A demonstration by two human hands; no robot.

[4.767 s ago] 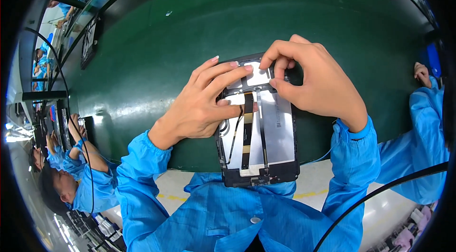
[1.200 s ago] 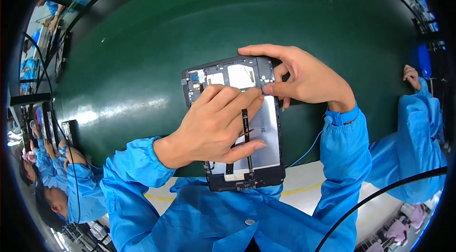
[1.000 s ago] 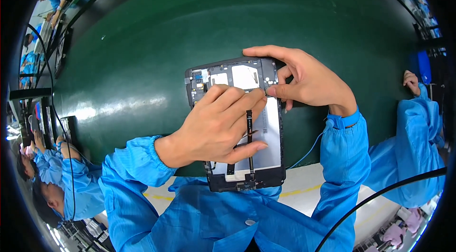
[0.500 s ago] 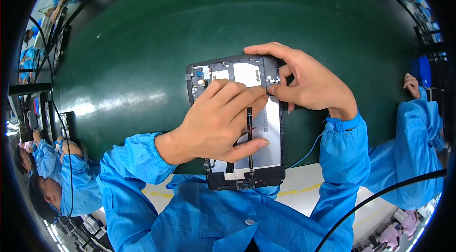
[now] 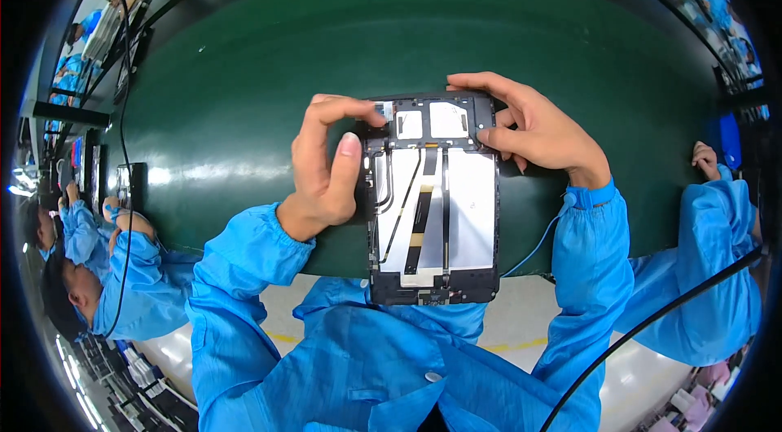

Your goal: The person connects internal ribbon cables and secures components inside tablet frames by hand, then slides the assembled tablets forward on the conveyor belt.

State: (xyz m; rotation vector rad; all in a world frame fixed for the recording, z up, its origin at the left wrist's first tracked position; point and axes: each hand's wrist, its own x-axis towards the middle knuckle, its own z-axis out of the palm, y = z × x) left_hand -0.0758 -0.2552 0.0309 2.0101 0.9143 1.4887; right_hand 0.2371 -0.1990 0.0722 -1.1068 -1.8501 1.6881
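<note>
Black-framed, the opened tablet chassis [image 5: 432, 200] lies over the green bench [image 5: 244, 90]. Both hands pinch its top corners: left hand [image 5: 326, 167], right hand [image 5: 538, 126]. It looks light, stiff, but fragile; the rim seems safer than its ribbon cables [image 5: 419, 216].

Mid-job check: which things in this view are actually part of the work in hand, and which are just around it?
In hand:
- open tablet frame, silver plates and black flex strips showing
- left hand, gripping its upper left corner
- right hand, on its upper right corner

Just around:
- green mat
- blue wrist cord
- neighbour's hand
</note>
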